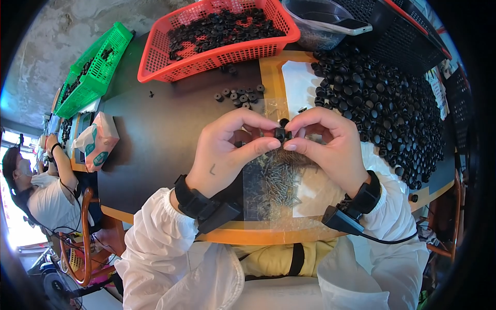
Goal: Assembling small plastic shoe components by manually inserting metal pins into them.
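Over the middle of the table, my left hand (227, 142) and my right hand (328, 142) meet fingertip to fingertip. Between them they pinch a small black plastic part (280, 135), gripped from both sides; its exact shape is partly covered by my fingers. Just below my hands lies a pile of small metal screws (281, 181) on a clear plastic sheet (253, 209). Beyond my left hand sits a group of short black cylinders with centre holes (241, 96). Right of my right hand spreads a large heap of round black caps (382, 103).
A red basket (217, 56) of black parts stands at the back, with a green basket (106, 72) farther left. A tissue pack (102, 142) lies near the left edge. A phone (349, 26) rests on a clear tub (310, 39). A co-worker (49, 196) sits at left.
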Demonstrator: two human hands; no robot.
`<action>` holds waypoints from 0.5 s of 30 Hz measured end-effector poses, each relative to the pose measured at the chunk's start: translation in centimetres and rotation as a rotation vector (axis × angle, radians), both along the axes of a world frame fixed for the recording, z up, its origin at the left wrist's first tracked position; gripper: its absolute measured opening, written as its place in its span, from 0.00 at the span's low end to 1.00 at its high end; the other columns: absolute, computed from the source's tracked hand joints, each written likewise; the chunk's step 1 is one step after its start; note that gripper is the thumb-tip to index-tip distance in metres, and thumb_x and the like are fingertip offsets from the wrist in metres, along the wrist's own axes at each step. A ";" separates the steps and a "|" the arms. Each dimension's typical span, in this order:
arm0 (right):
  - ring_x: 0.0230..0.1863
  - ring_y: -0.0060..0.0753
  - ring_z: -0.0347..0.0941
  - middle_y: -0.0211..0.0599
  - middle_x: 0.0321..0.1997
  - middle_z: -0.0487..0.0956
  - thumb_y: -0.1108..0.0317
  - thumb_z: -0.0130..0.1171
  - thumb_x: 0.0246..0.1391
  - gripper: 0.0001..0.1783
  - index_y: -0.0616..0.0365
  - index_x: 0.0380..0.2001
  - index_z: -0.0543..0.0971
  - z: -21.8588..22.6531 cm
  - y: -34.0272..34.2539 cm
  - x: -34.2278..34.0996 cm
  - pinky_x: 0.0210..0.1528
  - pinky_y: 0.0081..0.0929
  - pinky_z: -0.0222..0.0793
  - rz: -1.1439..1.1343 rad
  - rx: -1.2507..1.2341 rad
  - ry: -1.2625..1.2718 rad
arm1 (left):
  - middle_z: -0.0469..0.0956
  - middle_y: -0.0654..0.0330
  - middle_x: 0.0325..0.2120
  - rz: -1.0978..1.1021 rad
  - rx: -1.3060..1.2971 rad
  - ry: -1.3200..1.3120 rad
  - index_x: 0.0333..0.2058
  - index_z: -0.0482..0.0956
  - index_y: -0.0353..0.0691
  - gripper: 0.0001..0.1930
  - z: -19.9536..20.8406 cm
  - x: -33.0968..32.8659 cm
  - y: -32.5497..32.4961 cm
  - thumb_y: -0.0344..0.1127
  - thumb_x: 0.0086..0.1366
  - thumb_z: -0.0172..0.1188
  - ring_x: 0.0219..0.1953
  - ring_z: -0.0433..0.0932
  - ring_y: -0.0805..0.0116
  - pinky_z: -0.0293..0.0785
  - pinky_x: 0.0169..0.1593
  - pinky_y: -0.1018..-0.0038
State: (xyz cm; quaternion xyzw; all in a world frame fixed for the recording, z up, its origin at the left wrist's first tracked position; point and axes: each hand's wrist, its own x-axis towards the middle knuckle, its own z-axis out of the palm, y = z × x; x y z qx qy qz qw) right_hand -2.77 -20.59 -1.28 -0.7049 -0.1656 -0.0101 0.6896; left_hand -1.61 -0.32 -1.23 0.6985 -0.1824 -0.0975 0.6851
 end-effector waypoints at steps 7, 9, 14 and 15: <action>0.32 0.21 0.74 0.30 0.30 0.80 0.74 0.72 0.39 0.13 0.59 0.31 0.81 -0.2 -0.2 -0.2 0.37 0.20 0.69 -0.064 -0.080 -0.188 | 0.80 0.60 0.35 -0.027 -0.165 0.113 0.39 0.77 0.32 0.10 -0.2 -0.4 -0.3 0.26 0.59 0.64 0.37 0.78 0.76 0.75 0.44 0.78; 0.32 0.21 0.74 0.31 0.30 0.80 0.74 0.72 0.38 0.12 0.60 0.30 0.81 0.0 -0.1 -0.3 0.37 0.20 0.69 -0.079 -0.093 -0.204 | 0.80 0.60 0.35 -0.031 -0.179 0.115 0.39 0.77 0.32 0.10 -0.3 -0.5 -0.2 0.26 0.59 0.64 0.37 0.78 0.76 0.75 0.44 0.78; 0.31 0.22 0.75 0.32 0.30 0.80 0.75 0.72 0.37 0.12 0.60 0.29 0.81 0.1 -0.2 -0.5 0.36 0.20 0.69 -0.090 -0.068 -0.173 | 0.80 0.60 0.35 -0.032 -0.178 0.124 0.38 0.78 0.32 0.09 -0.1 -0.6 -0.4 0.25 0.59 0.64 0.38 0.77 0.77 0.74 0.45 0.79; 0.31 0.22 0.75 0.32 0.30 0.80 0.75 0.72 0.37 0.12 0.60 0.29 0.81 0.1 -0.1 -0.5 0.36 0.20 0.69 -0.087 -0.067 -0.173 | 0.80 0.60 0.35 -0.030 -0.178 0.124 0.38 0.78 0.32 0.09 -0.1 -0.7 -0.4 0.25 0.59 0.64 0.38 0.77 0.77 0.74 0.45 0.79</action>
